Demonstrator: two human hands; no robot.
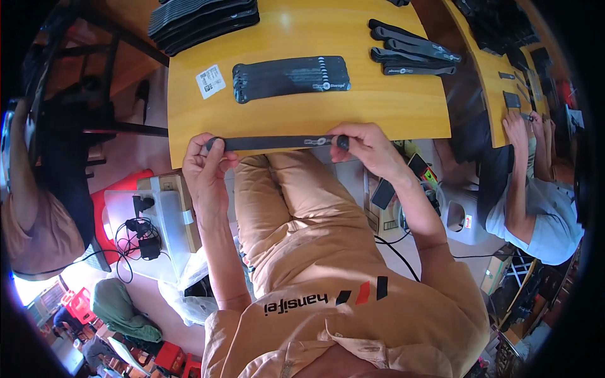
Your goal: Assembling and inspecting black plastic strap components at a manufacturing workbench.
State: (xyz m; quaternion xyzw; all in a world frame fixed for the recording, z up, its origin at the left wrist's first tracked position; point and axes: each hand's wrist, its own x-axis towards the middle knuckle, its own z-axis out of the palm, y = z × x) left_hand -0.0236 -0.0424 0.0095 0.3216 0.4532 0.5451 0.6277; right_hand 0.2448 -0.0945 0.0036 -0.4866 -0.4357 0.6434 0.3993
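A long black strap point(277, 142) is stretched flat along the near edge of the wooden table point(302, 120). My left hand point(205, 160) pinches its left end and my right hand point(368, 146) pinches its right end. Just beyond it lies a neat stack of the same black straps point(290, 77) with a white label point(210, 81) to its left.
More black straps lie at the far left point(201, 22) and far right point(413, 53) of the table. A person in a light blue shirt point(535, 214) works at the neighbouring table on the right. Another person point(38, 208) sits at left. Boxes and cables sit on the floor.
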